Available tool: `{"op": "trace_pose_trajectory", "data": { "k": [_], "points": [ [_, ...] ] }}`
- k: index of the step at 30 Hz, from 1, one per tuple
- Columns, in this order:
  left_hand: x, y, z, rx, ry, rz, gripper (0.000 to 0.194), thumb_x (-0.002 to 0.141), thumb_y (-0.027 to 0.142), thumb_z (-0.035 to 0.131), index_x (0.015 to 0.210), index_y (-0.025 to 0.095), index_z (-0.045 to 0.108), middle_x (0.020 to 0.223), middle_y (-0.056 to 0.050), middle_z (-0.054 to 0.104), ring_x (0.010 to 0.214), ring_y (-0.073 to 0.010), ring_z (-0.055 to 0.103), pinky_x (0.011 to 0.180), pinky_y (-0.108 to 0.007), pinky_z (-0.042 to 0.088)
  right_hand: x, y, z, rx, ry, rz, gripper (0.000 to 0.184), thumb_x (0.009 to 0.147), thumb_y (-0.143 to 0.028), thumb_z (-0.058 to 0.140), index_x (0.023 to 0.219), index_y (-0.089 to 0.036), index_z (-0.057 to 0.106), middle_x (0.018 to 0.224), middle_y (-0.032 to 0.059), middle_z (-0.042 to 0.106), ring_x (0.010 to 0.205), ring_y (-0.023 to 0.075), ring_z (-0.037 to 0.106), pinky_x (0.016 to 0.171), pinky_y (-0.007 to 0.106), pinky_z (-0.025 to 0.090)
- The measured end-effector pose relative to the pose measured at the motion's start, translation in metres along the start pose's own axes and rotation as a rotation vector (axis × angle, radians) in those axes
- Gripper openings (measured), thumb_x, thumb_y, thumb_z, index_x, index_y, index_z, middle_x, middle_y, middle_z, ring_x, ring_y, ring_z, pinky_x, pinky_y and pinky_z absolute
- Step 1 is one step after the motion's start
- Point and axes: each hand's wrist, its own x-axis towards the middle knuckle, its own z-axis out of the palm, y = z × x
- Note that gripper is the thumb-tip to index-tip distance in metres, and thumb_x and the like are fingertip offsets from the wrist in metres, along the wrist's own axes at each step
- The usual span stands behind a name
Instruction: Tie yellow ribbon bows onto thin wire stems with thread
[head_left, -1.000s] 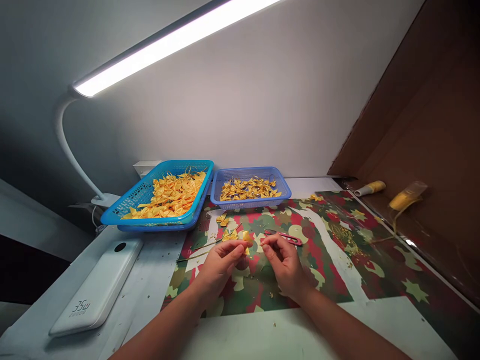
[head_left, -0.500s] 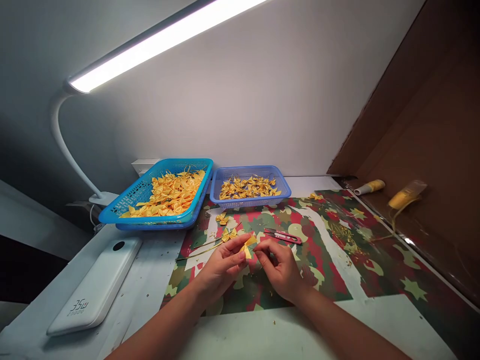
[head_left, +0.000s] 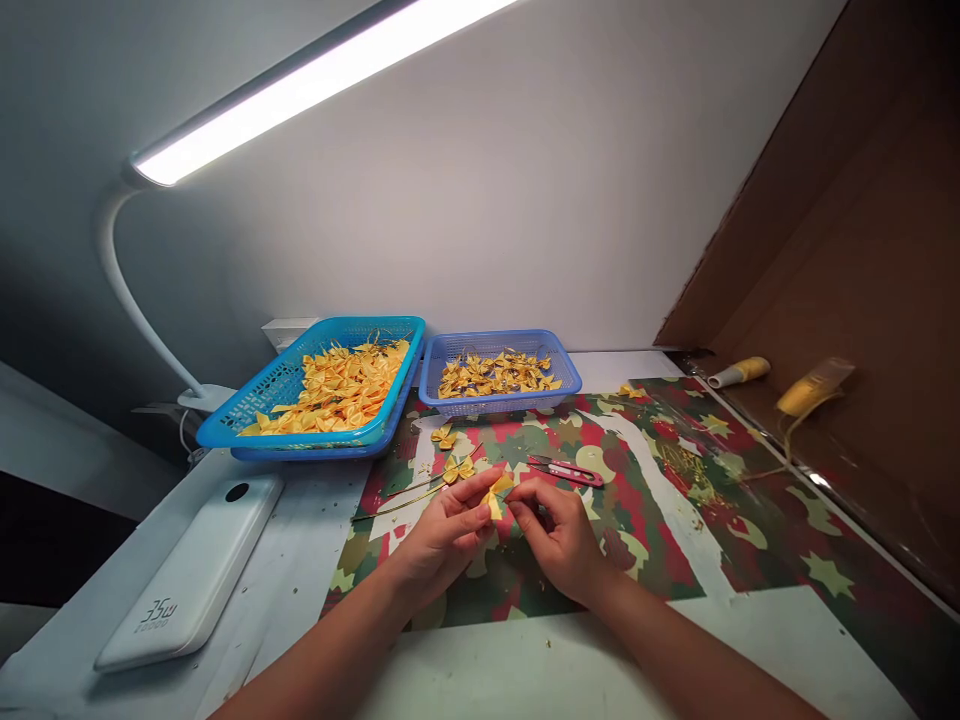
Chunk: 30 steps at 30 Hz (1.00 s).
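At lower center, the left hand (head_left: 444, 522) is pinching a yellow ribbon bow (head_left: 496, 495) while the right hand (head_left: 561, 535) is curling just beside it, its grip unclear.

A person's left hand (head_left: 450, 522) and right hand (head_left: 556, 538) are bare, as are both forearms (head_left: 337, 632), tapering toward slim wrists (head_left: 598, 580).

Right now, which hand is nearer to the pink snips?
Right. The right hand is just this side of the pink snips; the left hand, holding a yellow bow, is farther off, leftward.
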Motion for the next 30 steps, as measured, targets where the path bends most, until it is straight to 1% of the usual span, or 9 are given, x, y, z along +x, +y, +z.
{"op": "trace_pose_trajectory", "data": {
  "k": [3, 8, 14, 17, 19, 25, 30],
  "points": [
    [-0.0009, 0.0009, 0.0009, 0.013, 0.011, -0.016, 0.044, 0.058, 0.017, 0.086, 0.100, 0.020, 0.074, 0.075, 0.000, 0.067, 0.062, -0.0057, 0.055, 0.066, -0.018, 0.044, 0.0006, 0.0013, 0.0003, 0.003, 0.001, 0.002, 0.014, 0.088, -0.019, 0.049, 0.075, -0.019, 0.056, 0.060, -0.0030, 0.052, 0.051, 0.0098, 0.042, 0.048, 0.021, 0.033],
    [-0.0006, 0.0012, 0.0011, 0.004, 0.010, -0.016, 0.044, 0.055, 0.018, 0.088, 0.097, 0.021, 0.075, 0.073, 0.001, 0.067, 0.064, -0.0067, 0.058, 0.064, -0.016, 0.045, 0.0011, 0.0016, 0.0004, 0.011, 0.002, -0.006, 0.014, 0.088, -0.018, 0.050, 0.076, -0.019, 0.056, 0.060, -0.0035, 0.052, 0.050, 0.0094, 0.042, 0.048, 0.021, 0.033],
    [0.0008, -0.0007, 0.0014, -0.021, -0.011, -0.011, 0.042, 0.055, 0.015, 0.087, 0.095, 0.021, 0.076, 0.079, -0.001, 0.070, 0.064, -0.0067, 0.060, 0.066, -0.017, 0.048, 0.0007, 0.0008, 0.0007, 0.019, -0.003, -0.011, 0.013, 0.088, -0.018, 0.050, 0.077, -0.019, 0.057, 0.060, -0.0031, 0.054, 0.050, 0.0093, 0.044, 0.048, 0.021, 0.033],
    [0.0008, -0.0005, 0.0016, -0.015, -0.028, -0.003, 0.041, 0.057, 0.017, 0.087, 0.096, 0.022, 0.076, 0.073, 0.000, 0.068, 0.064, -0.0071, 0.060, 0.065, -0.016, 0.048, 0.0012, 0.0005, 0.0007, 0.016, 0.001, -0.005, 0.014, 0.087, -0.017, 0.050, 0.076, -0.019, 0.057, 0.058, -0.0036, 0.052, 0.050, 0.0093, 0.042, 0.047, 0.021, 0.032],
    [0.0010, -0.0004, 0.0008, -0.005, -0.020, -0.004, 0.042, 0.057, 0.018, 0.086, 0.098, 0.022, 0.075, 0.070, 0.001, 0.067, 0.064, -0.0072, 0.059, 0.065, -0.016, 0.048, 0.0012, 0.0007, 0.0005, 0.012, 0.001, -0.005, 0.014, 0.088, -0.017, 0.049, 0.075, -0.019, 0.056, 0.057, -0.0041, 0.050, 0.049, 0.0093, 0.041, 0.047, 0.021, 0.031],
    [0.0006, -0.0005, -0.0006, 0.005, 0.001, -0.006, 0.043, 0.057, 0.018, 0.086, 0.099, 0.022, 0.075, 0.069, 0.001, 0.065, 0.064, -0.0075, 0.058, 0.064, -0.016, 0.047, 0.0003, 0.0030, 0.0012, 0.012, -0.001, -0.003, 0.014, 0.088, -0.018, 0.049, 0.076, -0.019, 0.056, 0.058, -0.0041, 0.050, 0.050, 0.0095, 0.041, 0.048, 0.021, 0.032],
    [-0.0003, 0.0004, 0.0023, 0.008, -0.037, -0.007, 0.041, 0.059, 0.018, 0.086, 0.098, 0.022, 0.075, 0.069, 0.001, 0.066, 0.064, -0.0079, 0.060, 0.065, -0.017, 0.047, 0.0006, 0.0029, 0.0014, 0.005, 0.004, -0.006, 0.013, 0.087, -0.017, 0.050, 0.076, -0.019, 0.057, 0.058, -0.0042, 0.050, 0.049, 0.0092, 0.041, 0.047, 0.021, 0.032]
  ]
}}
